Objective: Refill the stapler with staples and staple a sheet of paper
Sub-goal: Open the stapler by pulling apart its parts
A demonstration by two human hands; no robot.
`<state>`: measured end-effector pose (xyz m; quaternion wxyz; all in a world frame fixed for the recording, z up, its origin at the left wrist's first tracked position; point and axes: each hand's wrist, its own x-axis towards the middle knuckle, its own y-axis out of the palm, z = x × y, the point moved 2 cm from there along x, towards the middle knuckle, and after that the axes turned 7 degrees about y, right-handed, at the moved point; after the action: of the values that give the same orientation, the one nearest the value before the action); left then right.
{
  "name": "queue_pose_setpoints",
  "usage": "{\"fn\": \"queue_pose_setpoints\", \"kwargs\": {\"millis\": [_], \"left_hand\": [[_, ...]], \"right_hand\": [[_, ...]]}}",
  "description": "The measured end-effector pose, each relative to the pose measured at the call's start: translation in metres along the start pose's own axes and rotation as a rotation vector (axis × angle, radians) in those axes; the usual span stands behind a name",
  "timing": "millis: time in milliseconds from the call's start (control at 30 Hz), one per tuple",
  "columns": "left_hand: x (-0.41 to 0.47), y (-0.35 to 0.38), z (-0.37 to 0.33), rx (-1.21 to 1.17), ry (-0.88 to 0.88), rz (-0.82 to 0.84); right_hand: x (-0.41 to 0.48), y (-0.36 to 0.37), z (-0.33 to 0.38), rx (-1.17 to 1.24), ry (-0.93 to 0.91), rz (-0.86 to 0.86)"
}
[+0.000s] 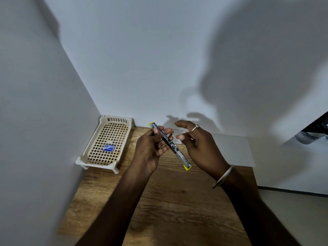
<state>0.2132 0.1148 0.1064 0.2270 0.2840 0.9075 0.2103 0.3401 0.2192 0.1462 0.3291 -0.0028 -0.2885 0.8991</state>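
Nearest me, my left hand [152, 148] grips the opened silver metal stapler with yellow-green plastic tips [170, 145] around its middle, thumb on one side and fingers wrapped on the other, holding it in the air above the wood-grain tabletop [168, 210] so that it runs diagonally from near right to far left. My right hand [197, 141], wearing a ring and a metal bangle at the wrist, hovers just beside the stapler with fingers loosely spread and holding nothing that I can make out. I judge the step in hand to be getting the magazine exposed for loading; to do it well I would keep the left grip firm and steady, keep the channel facing up, and work the pusher with the right fingertips without pinching across the spring. Beyond the hands, a white sheet of paper [230, 150] lies flat on the table to the right. Farther left, against the wall, sits a cream plastic lattice tray on short legs [99, 157], and in it rests a small blue box [108, 147], probably the staples. Its printing is too small and blurred to read, and I see no brand on the stapler.
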Motion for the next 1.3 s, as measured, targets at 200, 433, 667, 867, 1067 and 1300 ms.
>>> {"fn": "queue_pose_setpoints", "kwargs": {"millis": [200, 433, 667, 867, 1067, 1300], "left_hand": [[-0.001, -0.003, 0.003, -0.077, 0.077, 0.017], [-0.005, -0.016, 0.030, -0.165, 0.038, 0.038], [-0.004, -0.048, 0.073, -0.084, -0.091, -0.094], [-0.005, -0.077, 0.108, 0.037, -0.134, -0.182], [0.000, -0.098, 0.138, 0.199, -0.124, -0.220], [0.003, -0.113, 0.147, 0.933, 0.144, -0.198]], "right_hand": [[-0.017, 0.008, -0.021, -0.060, 0.173, 0.063], [-0.028, 0.013, -0.043, -0.200, 0.199, -0.038], [-0.039, 0.022, -0.084, -0.326, 0.275, -0.071], [-0.054, 0.040, -0.121, -0.362, 0.336, -0.013], [-0.060, 0.055, -0.148, -0.461, 0.365, 0.022], [-0.067, 0.068, -0.161, -0.612, 0.418, 0.073]]}}
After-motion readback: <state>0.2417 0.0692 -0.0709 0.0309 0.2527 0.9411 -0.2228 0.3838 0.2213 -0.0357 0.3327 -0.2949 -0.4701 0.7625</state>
